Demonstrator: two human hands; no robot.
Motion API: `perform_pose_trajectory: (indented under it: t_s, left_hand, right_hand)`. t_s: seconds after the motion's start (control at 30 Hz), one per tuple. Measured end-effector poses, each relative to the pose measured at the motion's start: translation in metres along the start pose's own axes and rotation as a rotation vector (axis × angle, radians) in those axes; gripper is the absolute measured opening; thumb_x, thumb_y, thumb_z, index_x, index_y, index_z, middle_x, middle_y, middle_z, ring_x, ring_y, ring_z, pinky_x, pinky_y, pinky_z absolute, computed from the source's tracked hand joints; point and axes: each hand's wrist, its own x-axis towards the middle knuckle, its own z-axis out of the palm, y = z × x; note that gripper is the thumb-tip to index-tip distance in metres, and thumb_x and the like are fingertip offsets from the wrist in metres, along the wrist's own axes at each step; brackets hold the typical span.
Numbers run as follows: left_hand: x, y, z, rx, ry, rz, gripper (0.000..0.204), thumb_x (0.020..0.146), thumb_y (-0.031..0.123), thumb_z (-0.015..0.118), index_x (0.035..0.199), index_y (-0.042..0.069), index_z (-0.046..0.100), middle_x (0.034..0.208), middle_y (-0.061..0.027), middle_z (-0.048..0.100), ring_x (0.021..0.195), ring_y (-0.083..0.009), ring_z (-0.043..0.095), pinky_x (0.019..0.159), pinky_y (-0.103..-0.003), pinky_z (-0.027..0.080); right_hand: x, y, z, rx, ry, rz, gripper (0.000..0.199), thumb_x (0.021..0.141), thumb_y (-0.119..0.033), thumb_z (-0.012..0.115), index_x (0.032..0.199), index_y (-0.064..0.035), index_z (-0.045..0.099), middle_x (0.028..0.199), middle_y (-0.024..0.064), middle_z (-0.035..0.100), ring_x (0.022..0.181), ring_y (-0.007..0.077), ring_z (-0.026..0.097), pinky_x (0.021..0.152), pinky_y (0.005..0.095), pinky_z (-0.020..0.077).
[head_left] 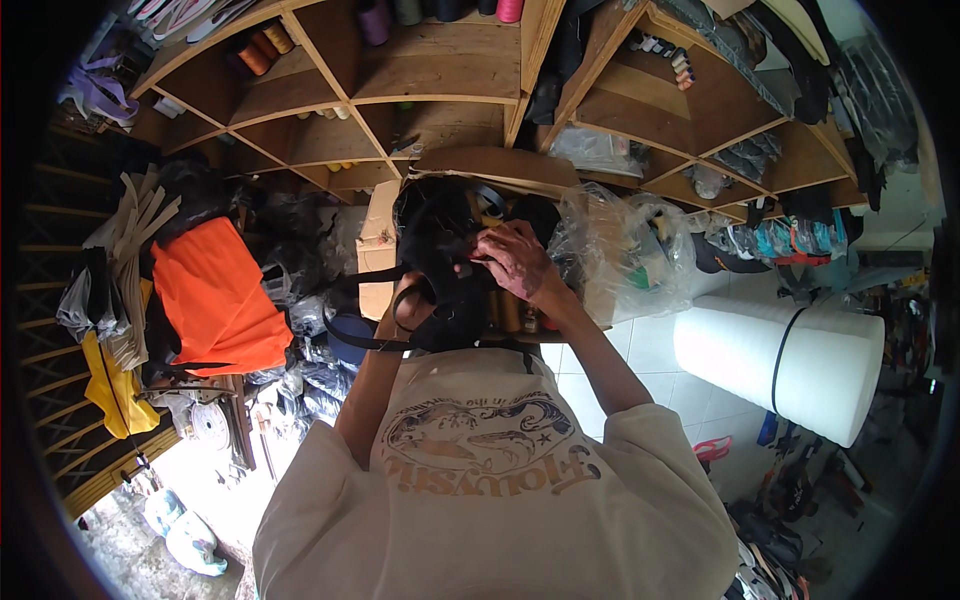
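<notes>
A black fabric piece with loose straps point(452, 300), perhaps a bag, is held up in front of my chest. My left hand point(411, 300) grips it from the left side, with most of its fingers hidden behind the cloth. At the upper right edge of the fabric is my right hand point(516, 262), its fingers bent and drawn together. Whatever lies between those fingertips is too small and dark to name. One black strap point(366, 342) hangs out to the left past my left forearm.
Wooden cubby shelves point(430, 100) with thread spools point(262, 52) stand ahead. Clear plastic bags point(640, 250) sit right of my hands. A white foam roll point(780, 365) is farther right. Orange fabric point(220, 300) hangs at the left, near a yellow cloth point(112, 385).
</notes>
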Motion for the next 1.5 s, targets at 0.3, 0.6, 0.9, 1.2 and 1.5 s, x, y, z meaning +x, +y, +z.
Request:
perform_pose_trajectory:
  t_s: [0.3, 0.6, 0.9, 1.2, 1.5]
  left_hand:
    - [-0.004, -0.003, 0.005, -0.025, 0.041, -0.084, 0.051, 0.086, 0.019, 0.069, 0.128, -0.001, 0.048, 0.115, -0.0106, 0.058, 0.109, -0.0264, 0.057, 0.089, -0.032, 0.053]
    - [-0.004, -0.009, -0.007, -0.053, 0.150, -0.207, 0.040, 0.087, 0.017, 0.066, 0.121, 0.000, 0.054, 0.110, -0.0114, 0.061, 0.106, -0.0250, 0.058, 0.091, -0.034, 0.051]
    - [-0.007, -0.016, -0.005, 0.018, 0.123, -0.173, 0.041, 0.088, 0.018, 0.065, 0.123, 0.000, 0.052, 0.111, -0.0118, 0.060, 0.107, -0.0253, 0.058, 0.092, -0.034, 0.051]
    - [-0.021, -0.024, -0.007, 0.161, 0.112, -0.135, 0.043, 0.089, 0.020, 0.064, 0.124, 0.000, 0.051, 0.113, -0.0122, 0.060, 0.108, -0.0256, 0.058, 0.093, -0.035, 0.050]
    - [-0.049, -0.027, -0.014, 0.381, 0.121, -0.106, 0.044, 0.090, 0.021, 0.062, 0.126, 0.000, 0.050, 0.115, -0.0127, 0.059, 0.109, -0.0259, 0.058, 0.095, -0.036, 0.049]
  right_hand:
    - [-0.008, 0.016, 0.004, 0.028, 0.051, -0.011, 0.028, 0.075, -0.005, 0.062, 0.101, -0.0169, 0.060, 0.104, -0.0063, 0.063, 0.099, 0.0094, 0.060, 0.098, 0.0371, 0.0375]
    - [-0.002, 0.021, 0.002, 0.076, -0.081, 0.136, 0.035, 0.077, -0.004, 0.058, 0.110, -0.0142, 0.056, 0.104, -0.0026, 0.067, 0.094, 0.0148, 0.063, 0.099, 0.0344, 0.0342]
    - [-0.018, 0.036, 0.016, 0.040, -0.091, 0.140, 0.034, 0.080, -0.009, 0.061, 0.113, -0.0140, 0.054, 0.114, 0.0002, 0.061, 0.100, 0.0185, 0.058, 0.097, 0.0358, 0.0362]
    - [-0.022, 0.035, 0.024, 0.258, 0.100, 0.184, 0.020, 0.075, -0.001, 0.063, 0.092, -0.0110, 0.063, 0.095, -0.0007, 0.064, 0.095, 0.0213, 0.058, 0.089, 0.0324, 0.0409]
    - [-0.018, 0.037, 0.030, 0.448, 0.175, 0.226, 0.020, 0.070, 0.007, 0.062, 0.087, -0.0021, 0.057, 0.080, 0.0095, 0.062, 0.080, 0.0288, 0.064, 0.072, 0.0357, 0.0503]
